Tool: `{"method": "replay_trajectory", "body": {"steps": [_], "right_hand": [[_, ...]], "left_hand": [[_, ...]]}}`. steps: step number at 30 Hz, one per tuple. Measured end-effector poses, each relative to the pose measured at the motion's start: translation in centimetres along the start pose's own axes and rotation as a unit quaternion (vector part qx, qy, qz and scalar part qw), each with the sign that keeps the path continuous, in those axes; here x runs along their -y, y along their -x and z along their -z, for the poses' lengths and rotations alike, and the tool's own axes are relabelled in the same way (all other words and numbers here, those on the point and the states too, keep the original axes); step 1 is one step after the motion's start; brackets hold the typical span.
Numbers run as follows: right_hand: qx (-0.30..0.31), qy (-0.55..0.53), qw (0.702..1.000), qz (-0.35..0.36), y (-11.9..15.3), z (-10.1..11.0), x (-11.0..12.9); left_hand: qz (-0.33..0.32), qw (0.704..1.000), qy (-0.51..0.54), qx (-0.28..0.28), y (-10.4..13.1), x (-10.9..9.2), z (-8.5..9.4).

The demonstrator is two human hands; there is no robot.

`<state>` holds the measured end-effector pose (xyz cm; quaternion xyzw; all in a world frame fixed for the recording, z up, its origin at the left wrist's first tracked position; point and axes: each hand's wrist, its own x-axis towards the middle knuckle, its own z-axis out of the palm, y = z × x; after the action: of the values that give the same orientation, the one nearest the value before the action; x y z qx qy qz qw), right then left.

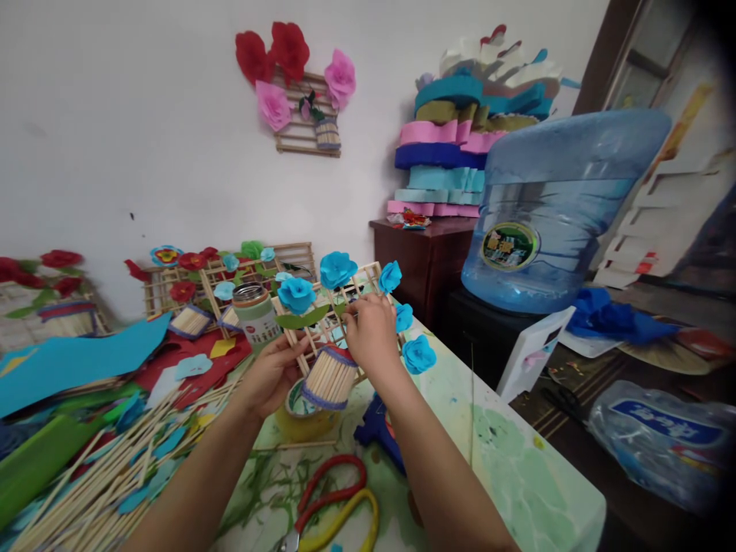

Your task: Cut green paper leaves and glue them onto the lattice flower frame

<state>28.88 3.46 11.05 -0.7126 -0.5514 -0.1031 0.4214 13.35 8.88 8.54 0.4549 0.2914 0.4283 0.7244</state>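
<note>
My left hand (278, 376) grips the lower left edge of a wooden stick lattice (310, 343), fingers wrapped behind it. Blue paper flowers (338, 270) and a green paper leaf (304, 317) are on the lattice. A small stick basket (330, 377) with purple trim hangs at its front. My right hand (371, 328) is over the lattice's middle, fingers pinched near a flower's stem; what they hold is hidden. Beneath the basket stands a yellowish container (307, 426).
Red-and-yellow scissors (336, 506) lie in front, with loose sticks (109, 475) and coloured paper (86, 356) to the left. A jar (254, 316) stands behind my left hand. The table edge (595, 502) and a large water bottle (557, 215) are right.
</note>
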Motion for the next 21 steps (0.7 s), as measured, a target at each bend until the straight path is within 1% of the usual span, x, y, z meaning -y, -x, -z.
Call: {"method": "replay_trajectory", "body": {"steps": [4, 7, 16, 21], "right_hand": [[-0.004, 0.003, 1.0, 0.0, 0.01, -0.21, -0.03], [-0.001, 0.004, 1.0, 0.002, 0.03, -0.16, 0.0], [0.059, 0.005, 0.998, 0.0, -0.34, 0.23, -0.15], [0.064, 0.009, 0.998, -0.002, -0.11, 0.25, 0.2]], "left_hand": [[0.007, 1.0, 0.001, -0.011, -0.01, -0.04, -0.12], [0.006, 1.0, 0.006, -0.007, -0.09, 0.02, -0.04], [0.002, 1.0, 0.002, -0.012, -0.41, 0.01, 0.39], [-0.002, 1.0, -0.006, 0.0, -0.33, -0.02, 0.37]]}}
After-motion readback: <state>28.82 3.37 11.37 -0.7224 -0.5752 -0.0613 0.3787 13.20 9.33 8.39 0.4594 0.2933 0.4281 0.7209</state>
